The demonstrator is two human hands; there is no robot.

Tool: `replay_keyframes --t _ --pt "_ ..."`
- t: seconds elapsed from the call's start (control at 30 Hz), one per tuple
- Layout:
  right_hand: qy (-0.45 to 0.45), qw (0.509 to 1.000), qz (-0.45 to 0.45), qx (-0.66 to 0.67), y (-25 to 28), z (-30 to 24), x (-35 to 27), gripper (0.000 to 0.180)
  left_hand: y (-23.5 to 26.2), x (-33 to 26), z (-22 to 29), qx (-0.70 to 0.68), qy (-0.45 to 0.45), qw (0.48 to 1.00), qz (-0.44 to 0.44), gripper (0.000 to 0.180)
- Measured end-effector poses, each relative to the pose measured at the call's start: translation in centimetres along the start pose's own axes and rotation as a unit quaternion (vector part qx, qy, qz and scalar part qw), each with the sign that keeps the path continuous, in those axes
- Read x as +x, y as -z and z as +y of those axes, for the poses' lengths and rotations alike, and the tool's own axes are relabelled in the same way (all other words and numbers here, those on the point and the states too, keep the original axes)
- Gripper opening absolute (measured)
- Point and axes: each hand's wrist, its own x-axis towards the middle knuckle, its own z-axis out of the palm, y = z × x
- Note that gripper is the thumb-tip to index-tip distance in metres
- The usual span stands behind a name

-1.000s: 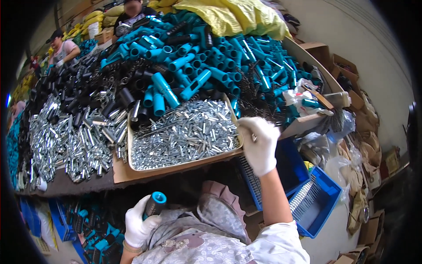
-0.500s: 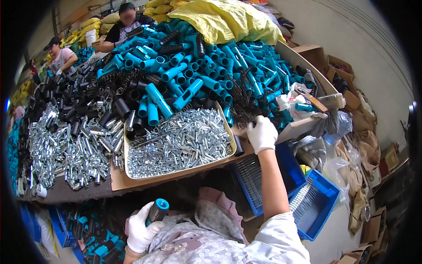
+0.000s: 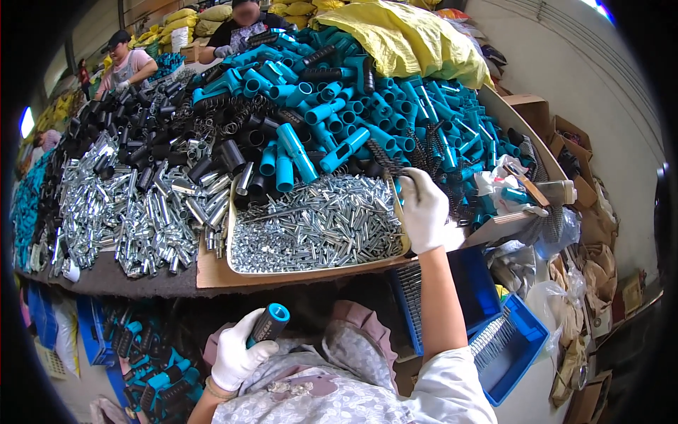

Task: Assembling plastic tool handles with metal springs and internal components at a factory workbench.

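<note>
The right hand (image 3: pixel 425 212), at three o'clock in the view, is raised over the tabletop (image 3: pixel 176 284) with its forearm rising from five o'clock. Its gloved fingers bend toward eleven o'clock, thumb and fingertips pinching the near end of a dark coil spring (image 3: pixel 381 157), which slants away toward eleven o'clock over the pile. The left hand (image 3: pixel 236 357), at seven o'clock, is curled around a black cylinder (image 3: pixel 270 325) with a teal open end; the cylinder leans toward one o'clock, its mouth facing up.

The cream-rimmed tray (image 3: pixel 230 237) of small metal parts lies at nine o'clock from the right hand, its right rim just beside that palm. Teal housings (image 3: pixel 346 152) crowd the tabletop at twelve o'clock, loose metal tubes (image 3: pixel 134 219) at nine. A dark gap separates the tabletop's near edge from the left hand, giving it room around the cylinder. Blue bins (image 3: pixel 512 385) stand below the right forearm at four o'clock.

Half a second ago the right hand was farther from the tray, reaching among springs; now it has come in beside the rim, and the pinched spring extends clear of the others. The left hand keeps the same grip.
</note>
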Motion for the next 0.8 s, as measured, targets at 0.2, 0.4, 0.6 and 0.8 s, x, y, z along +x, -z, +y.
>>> replay_keyframes --t 0.2,0.4,0.6,0.8 --pt "0.068 0.997 -0.023 0.033 -2.3 -4.9 0.4 0.012 0.5 -0.6 -0.1 -0.030 0.016 0.999 0.010 0.082" --pt "0.155 0.984 -0.086 -0.016 -5.3 -7.6 -0.6 0.012 1.1 -0.7 0.5 -0.045 0.024 0.999 0.004 0.076" --pt "0.146 0.973 -0.153 -0.093 -5.6 -8.3 0.7 0.009 1.6 -1.4 0.9 -0.076 0.047 0.995 0.036 0.092" --pt "0.124 0.981 -0.151 -0.016 -4.8 -7.2 1.7 0.011 2.1 -1.4 -0.1 -0.049 0.005 0.999 0.019 0.073"
